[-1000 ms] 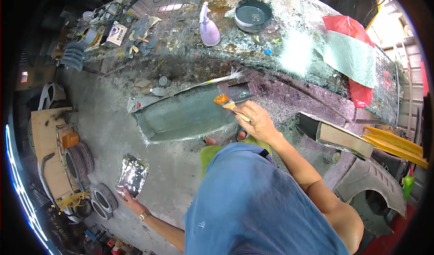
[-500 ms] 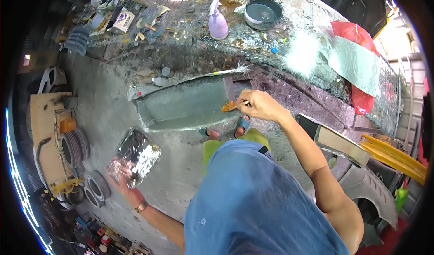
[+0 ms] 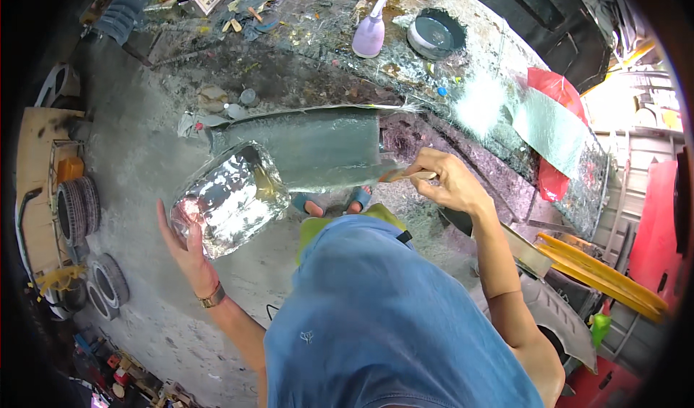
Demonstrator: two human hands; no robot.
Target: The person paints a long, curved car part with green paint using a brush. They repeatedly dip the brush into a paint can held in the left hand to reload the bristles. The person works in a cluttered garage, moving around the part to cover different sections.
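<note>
Foil-lined container (image 3: pixel 230 197) in the left hand (image 3: pixel 189 252): shiny silver, crinkled, with a yellowish smear inside. Panel (image 3: pixel 311 147): dull grey-green, matte. Brush (image 3: pixel 405 176) in the right hand (image 3: pixel 448 184): pale wood handle with an orange tint. Bench (image 3: pixel 347 75): dark, mottled, covered in speckled stains, with a bright glare patch. Spray bottle (image 3: pixel 369 33): lilac body, white nozzle. Bowl (image 3: pixel 436 35): grey-white rim, dark teal inside. Cloth (image 3: pixel 553 93): red, partly under a silver-grey sheet (image 3: pixel 546 126). Shirt (image 3: pixel 390 314): denim blue. Sandals (image 3: pixel 332 202): teal blue. Floor (image 3: pixel 144 155): grey concrete. Wristband (image 3: pixel 212 297): gold. Strips (image 3: pixel 600 270) at right: yellow.
</note>
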